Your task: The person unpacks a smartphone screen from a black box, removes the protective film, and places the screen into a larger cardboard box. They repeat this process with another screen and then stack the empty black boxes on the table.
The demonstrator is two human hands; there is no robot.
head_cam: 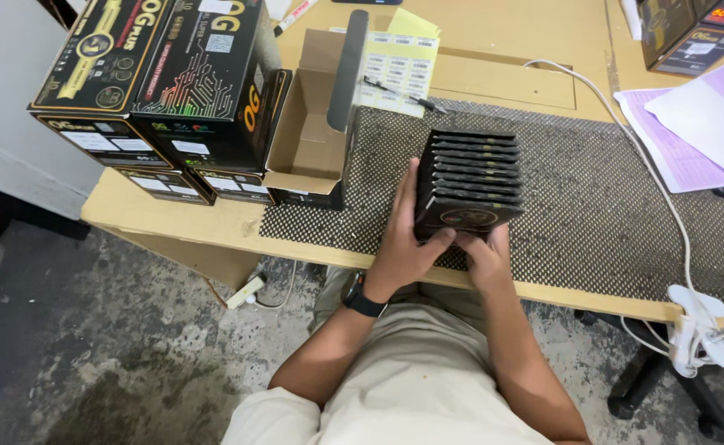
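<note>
A: The left hand (401,247) is seen pressed flat along the near left side of a black slotted unit (467,183), thumb hooked round the front corner, so the unit is gripped. A dark wristwatch (363,297) is worn on that wrist.

B: And the right hand (487,251) is closed under the unit's near right corner; the fingers are hidden beneath it, but the unit is plainly held there too.

A: The unit is stood on a black-and-white woven mat (593,206), close to the near edge of the wooden desk (172,216).

B: Just left of it an open cardboard box (312,140) is set, flap up. Further left, black printed cartons (164,91) are stacked.

A: Behind, a sheet of labels (399,70) is laid. To the right, a white cable (655,185) is run across the mat, and pale purple papers (692,132) are spread.
</note>
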